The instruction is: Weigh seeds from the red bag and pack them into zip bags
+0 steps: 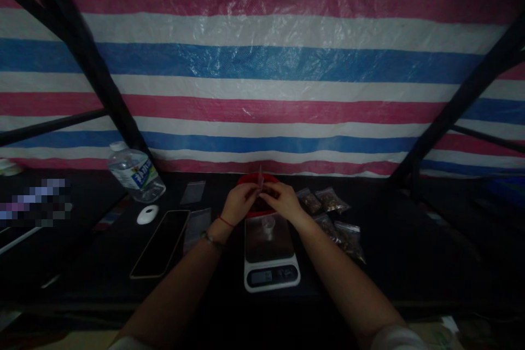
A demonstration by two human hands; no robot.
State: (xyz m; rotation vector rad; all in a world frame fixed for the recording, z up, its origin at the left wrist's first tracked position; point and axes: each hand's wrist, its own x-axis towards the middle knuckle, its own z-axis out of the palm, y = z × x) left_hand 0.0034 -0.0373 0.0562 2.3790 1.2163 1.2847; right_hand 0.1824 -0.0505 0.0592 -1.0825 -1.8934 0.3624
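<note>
My left hand [239,201] and my right hand [284,200] meet over a red bowl [245,179], fingers pinched on a small clear plastic bag [260,176] held upright between them. The bowl's dark contents are partly hidden by my hands. Just below sits a digital scale [270,249] with a white body and a dark plate. A small clear cup [268,223] stands on that plate. To the right lie several zip bags [331,200] filled with brownish bits. Flat, clear bags [193,192] rest to the left.
A phone [161,243], a white mouse-shaped object [147,214] and a large clear bottle [137,175] occupy the left of the black table. Dark metal posts [441,115] slant up on both sides. Behind hangs a striped plastic sheet [262,63].
</note>
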